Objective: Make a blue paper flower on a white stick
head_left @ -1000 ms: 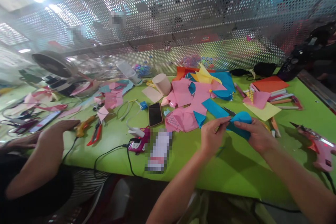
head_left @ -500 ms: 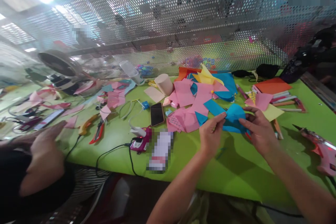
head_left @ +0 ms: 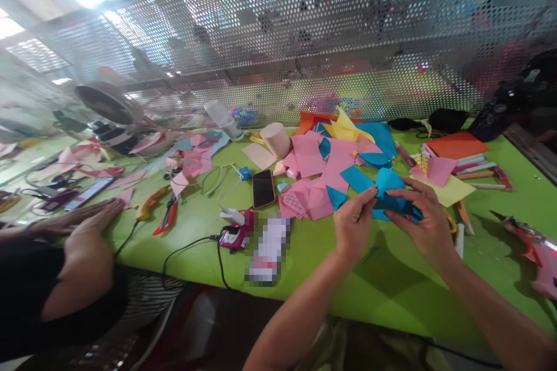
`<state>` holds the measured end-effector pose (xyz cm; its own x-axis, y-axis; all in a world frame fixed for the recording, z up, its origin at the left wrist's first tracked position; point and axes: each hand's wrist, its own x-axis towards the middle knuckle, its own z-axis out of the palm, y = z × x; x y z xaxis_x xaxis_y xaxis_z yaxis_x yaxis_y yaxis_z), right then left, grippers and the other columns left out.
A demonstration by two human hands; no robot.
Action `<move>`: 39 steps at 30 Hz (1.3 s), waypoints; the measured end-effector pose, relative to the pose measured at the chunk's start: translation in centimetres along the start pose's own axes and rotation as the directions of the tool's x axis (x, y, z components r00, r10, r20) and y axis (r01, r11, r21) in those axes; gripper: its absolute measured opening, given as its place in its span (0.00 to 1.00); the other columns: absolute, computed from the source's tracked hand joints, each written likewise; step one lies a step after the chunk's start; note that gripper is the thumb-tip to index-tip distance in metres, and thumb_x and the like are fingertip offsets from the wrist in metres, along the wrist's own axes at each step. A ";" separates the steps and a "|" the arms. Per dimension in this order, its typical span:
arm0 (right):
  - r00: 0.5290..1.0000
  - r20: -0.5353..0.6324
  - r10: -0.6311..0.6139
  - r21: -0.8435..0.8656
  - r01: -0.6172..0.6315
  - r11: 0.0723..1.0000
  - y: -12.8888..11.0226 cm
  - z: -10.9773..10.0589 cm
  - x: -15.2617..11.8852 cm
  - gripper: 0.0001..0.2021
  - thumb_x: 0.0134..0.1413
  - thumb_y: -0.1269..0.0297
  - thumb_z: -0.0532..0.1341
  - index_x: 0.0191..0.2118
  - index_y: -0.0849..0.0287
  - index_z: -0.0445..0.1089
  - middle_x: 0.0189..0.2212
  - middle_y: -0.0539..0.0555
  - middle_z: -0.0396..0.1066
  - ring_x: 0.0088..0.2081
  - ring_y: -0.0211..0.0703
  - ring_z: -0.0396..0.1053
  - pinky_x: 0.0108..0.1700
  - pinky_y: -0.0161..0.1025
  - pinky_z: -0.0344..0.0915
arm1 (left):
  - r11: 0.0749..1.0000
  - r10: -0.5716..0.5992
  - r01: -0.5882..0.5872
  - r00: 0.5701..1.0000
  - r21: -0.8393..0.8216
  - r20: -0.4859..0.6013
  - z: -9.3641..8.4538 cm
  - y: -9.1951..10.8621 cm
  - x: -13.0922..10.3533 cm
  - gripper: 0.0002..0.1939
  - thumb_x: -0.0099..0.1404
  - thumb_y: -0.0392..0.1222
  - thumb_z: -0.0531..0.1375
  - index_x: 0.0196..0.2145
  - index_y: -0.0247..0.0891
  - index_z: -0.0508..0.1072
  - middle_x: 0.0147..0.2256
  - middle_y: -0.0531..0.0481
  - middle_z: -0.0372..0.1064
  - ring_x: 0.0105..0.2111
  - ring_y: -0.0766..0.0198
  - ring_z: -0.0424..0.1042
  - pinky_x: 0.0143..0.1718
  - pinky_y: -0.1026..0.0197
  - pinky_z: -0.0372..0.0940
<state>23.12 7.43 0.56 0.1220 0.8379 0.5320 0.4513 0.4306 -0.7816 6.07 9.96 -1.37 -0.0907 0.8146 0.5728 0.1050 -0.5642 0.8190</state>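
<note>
Carefully | left hand [head_left: 350,226] pinches curled blue paper sheet [head_left: 389,181]; right hand [head_left: 429,223] touches it, fingers spread | right of pink paper heap [head_left: 308,153] | light pressure should avoid creases

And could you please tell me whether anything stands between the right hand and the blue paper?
Nothing visible does: the right hand touches the curled blue paper directly, while the left hand pinches its left side.

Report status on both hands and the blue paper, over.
Left hand and right hand both holding blue paper. Paper curled, above green table. Pink paper lies beyond; glue gun off right.
</note>
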 end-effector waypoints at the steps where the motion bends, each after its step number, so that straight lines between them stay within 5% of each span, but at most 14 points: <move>1: 0.999 -0.005 -0.041 -0.037 0.041 0.998 0.2 0.0 0.0 0.13 0.62 0.55 0.73 0.52 0.40 0.82 0.63 0.56 0.69 0.63 0.61 0.71 0.62 0.61 0.72 | 1.000 0.003 -0.003 1.000 0.002 0.000 0.0 0.0 0.0 0.11 0.75 0.39 0.66 0.51 0.42 0.86 0.49 0.45 0.85 0.49 0.55 0.86 0.54 0.54 0.82; 4: 0.983 -0.034 -0.183 -0.163 0.175 0.971 0.5 0.0 -0.2 0.14 0.66 0.59 0.71 0.55 0.40 0.80 0.69 0.56 0.65 0.67 0.62 0.69 0.63 0.62 0.72 | 0.999 0.033 -0.033 0.999 0.018 0.000 0.2 -0.1 -0.1 0.11 0.75 0.39 0.65 0.52 0.42 0.86 0.49 0.45 0.86 0.48 0.55 0.87 0.53 0.55 0.82; 9: 0.930 -0.062 -0.363 -0.342 0.322 0.883 0.3 0.0 -0.3 0.13 0.64 0.65 0.73 0.53 0.44 0.80 0.62 0.58 0.75 0.60 0.61 0.75 0.58 0.61 0.73 | 0.993 0.111 -0.113 0.993 0.043 0.050 0.4 -0.3 -0.3 0.12 0.76 0.37 0.64 0.53 0.43 0.85 0.51 0.45 0.85 0.50 0.55 0.86 0.54 0.53 0.82; 18: 0.900 -0.017 -0.435 -0.382 0.397 0.835 0.1 -0.5 -0.2 0.09 0.64 0.68 0.72 0.47 0.47 0.80 0.47 0.54 0.85 0.48 0.56 0.80 0.53 0.57 0.70 | 0.971 0.200 -0.212 0.973 0.107 0.112 0.4 -0.2 -0.4 0.13 0.76 0.34 0.63 0.53 0.43 0.84 0.50 0.45 0.85 0.50 0.56 0.86 0.53 0.55 0.82; 23: 0.950 -0.095 -0.297 -0.222 0.271 0.937 -0.4 -1.1 0.5 0.09 0.66 0.65 0.70 0.49 0.45 0.79 0.51 0.57 0.81 0.53 0.58 0.78 0.58 0.60 0.72 | 0.995 0.050 -0.059 0.993 0.085 0.104 -0.1 0.0 0.0 0.12 0.76 0.38 0.64 0.52 0.44 0.86 0.48 0.45 0.86 0.45 0.57 0.87 0.51 0.55 0.81; 27: 0.997 -0.081 -0.006 0.015 0.008 1.000 0.5 -1.8 1.1 0.13 0.68 0.57 0.69 0.55 0.44 0.77 0.55 0.57 0.76 0.57 0.56 0.75 0.58 0.56 0.74 | 0.991 -0.128 0.131 0.974 -0.005 0.187 -0.8 0.3 0.6 0.10 0.75 0.40 0.65 0.48 0.42 0.87 0.45 0.45 0.87 0.43 0.58 0.86 0.46 0.59 0.80; 32: 0.968 0.003 0.250 0.249 -0.243 0.938 1.8 -2.0 1.2 0.18 0.65 0.51 0.70 0.58 0.44 0.77 0.43 0.53 0.74 0.39 0.45 0.75 0.37 0.41 0.75 | 0.972 -0.189 0.209 0.966 -0.104 0.175 -1.3 0.7 1.4 0.09 0.72 0.40 0.66 0.45 0.41 0.88 0.44 0.45 0.86 0.43 0.59 0.83 0.46 0.60 0.76; 35: 0.958 -0.014 0.288 0.343 -0.266 0.901 1.6 -1.9 1.2 0.19 0.62 0.53 0.72 0.57 0.44 0.79 0.37 0.50 0.72 0.36 0.42 0.72 0.35 0.38 0.73 | 0.977 -0.170 0.182 0.979 -0.109 0.110 -1.3 0.7 1.7 0.08 0.71 0.41 0.67 0.43 0.41 0.88 0.42 0.44 0.85 0.44 0.59 0.81 0.47 0.59 0.74; 39: 0.935 0.107 0.338 0.457 -0.348 0.819 1.3 -1.7 1.1 0.13 0.65 0.54 0.69 0.54 0.45 0.81 0.39 0.52 0.79 0.40 0.45 0.78 0.39 0.40 0.76 | 0.952 -0.272 0.279 0.960 -0.122 0.072 -1.4 0.3 1.7 0.09 0.70 0.44 0.68 0.43 0.41 0.88 0.37 0.46 0.82 0.38 0.62 0.76 0.40 0.62 0.69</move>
<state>25.32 8.34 0.65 0.1727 0.9648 0.1981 -0.0767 0.2137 -0.9739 4.59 11.01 -0.07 -0.0441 0.9449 0.3245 -0.0461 -0.3264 0.9441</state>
